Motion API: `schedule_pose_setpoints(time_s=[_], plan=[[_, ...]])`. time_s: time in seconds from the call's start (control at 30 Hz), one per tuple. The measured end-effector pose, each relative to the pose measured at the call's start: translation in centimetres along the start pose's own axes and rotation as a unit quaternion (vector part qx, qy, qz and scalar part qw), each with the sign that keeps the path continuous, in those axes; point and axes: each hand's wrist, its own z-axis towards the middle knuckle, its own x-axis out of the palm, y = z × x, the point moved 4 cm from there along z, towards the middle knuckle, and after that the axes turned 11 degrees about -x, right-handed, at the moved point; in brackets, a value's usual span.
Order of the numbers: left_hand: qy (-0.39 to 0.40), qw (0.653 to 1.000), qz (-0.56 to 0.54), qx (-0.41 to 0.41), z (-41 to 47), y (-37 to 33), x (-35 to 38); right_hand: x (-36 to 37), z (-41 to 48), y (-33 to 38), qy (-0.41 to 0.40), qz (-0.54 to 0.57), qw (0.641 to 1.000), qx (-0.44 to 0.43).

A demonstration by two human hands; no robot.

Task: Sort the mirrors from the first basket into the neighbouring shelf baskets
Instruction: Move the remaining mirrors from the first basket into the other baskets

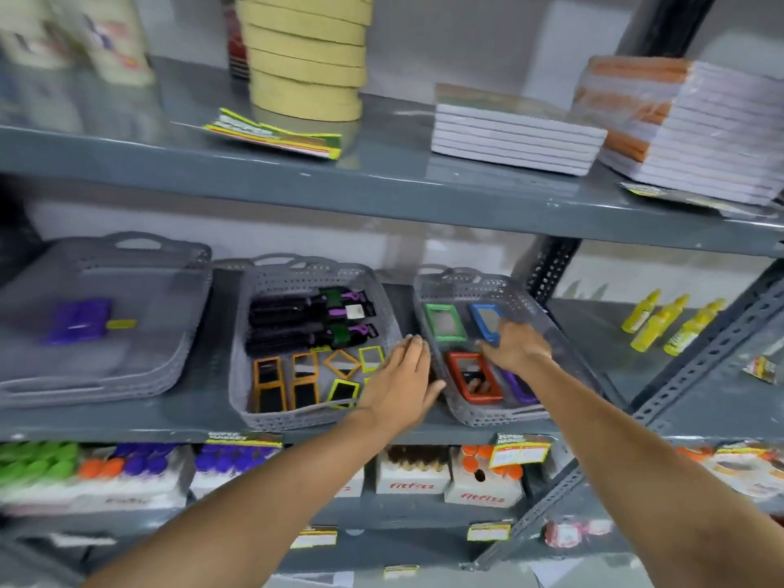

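Scanning the middle shelf (203, 422) left to right: a stack of grey baskets (140, 375) at far left with one purple mirror (79, 320) lying in the top one, small yellow tag beside it. Picture is blurred there, no detail.

Next, the middle basket (297, 418): black hairbrushes (292, 322) across the back, orange-framed mirrors (285, 381) in the front left, yellow-green framed mirrors (360, 369) front right, some tilted at odd angles.

Left hand (401, 381) lies palm down over the right rim of that basket, fingers together and extended flat, spanning the gap toward the next basket. Nothing gripped, as far as visible.

Right basket (479, 418): green mirror (444, 322) back left, blue mirror (488, 320) back right, red mirror (475, 377) front left, a purple-framed mirror (524, 386) front right, partly hidden under the forearm.

Right hand (515, 348) is inside this basket, fingertips down on the lower edge of the blue mirror. Cannot tell if it is pinching the frame or just touching.

Further right, yellow bottles (670, 322) stand on the bare shelf, well apart from the baskets.
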Motion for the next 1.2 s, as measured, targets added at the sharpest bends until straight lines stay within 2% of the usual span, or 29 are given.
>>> schedule_pose_setpoints(time_s=[0.2, 0.33, 0.53, 0.67, 0.8, 1.07, 1.2], plan=[[-0.044, 0.996, 0.046, -0.062, -1.5, 9.1, -4.3, -3.0, 2.8, 12.6, -0.061, 0.004, 0.992, -0.107], [-0.04, 0.987, 0.072, -0.138, -4.8, 17.9, -6.4, -3.0, 3.8, 23.1, -0.089, 0.023, 0.975, -0.201], [-0.032, 0.962, 0.104, -0.25, -10.9, 30.5, -9.1, -0.6, 4.2, 38.2, -0.068, 0.047, 0.956, -0.283], [-0.03, 0.957, 0.104, -0.27, -13.6, 36.0, -10.1, 1.2, 4.1, 46.5, -0.049, 0.054, 0.944, -0.321], [-0.042, 0.957, 0.068, -0.278, -15.2, 39.7, -9.8, 3.4, 4.3, 52.6, -0.017, 0.066, 0.936, -0.345], [-0.021, 0.967, 0.073, -0.244, -15.6, 41.0, -8.2, 6.9, 4.2, 60.0, -0.009, 0.101, 0.916, -0.388], [-0.006, 0.968, 0.055, -0.247, -15.6, 41.4, -8.2, 8.6, 4.5, 62.3, 0.046, 0.031, 0.91, -0.411]])
